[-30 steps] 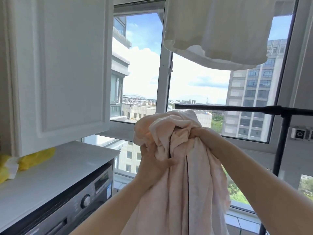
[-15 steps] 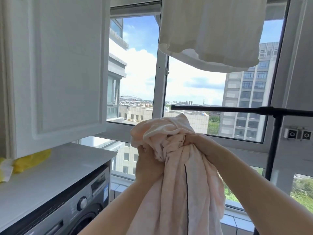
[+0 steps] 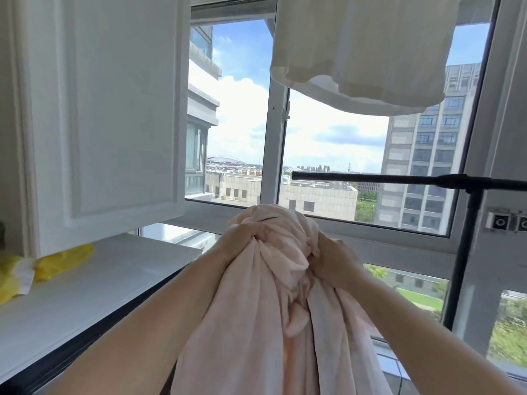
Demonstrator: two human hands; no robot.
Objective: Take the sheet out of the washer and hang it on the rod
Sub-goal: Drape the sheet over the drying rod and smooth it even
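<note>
At the far left, a white cupboard door (image 3: 97, 115) hangs over a white countertop (image 3: 94, 283), and a crumpled yellow cloth (image 3: 42, 266) lies on that top, under the cupboard's lower edge. Only a dark strip of the washer (image 3: 85, 346) shows beneath the countertop's front edge (its door is out of view).

Moving toward the middle, your left hand (image 3: 242, 243) is raised in front of you with its fingers curled into the bunched top of the pale pink sheet (image 3: 265, 315). The sheet is gathered into a knot-like wad between your two hands, and the rest of it falls in long folds down between your forearms to the bottom edge of the view.

Your right hand (image 3: 330, 260) grips the same wad from the other side, fingers dug into the cloth, touching the bundle just beside the left hand.

Behind and above the sheet, a black rod (image 3: 379, 179) runs level across the window (image 3: 328, 143) toward the right, carried on a black upright post (image 3: 464, 252). The sheet is below the rod and does not touch it. Overhead at upper right hangs a white cloth (image 3: 362, 47).
</note>
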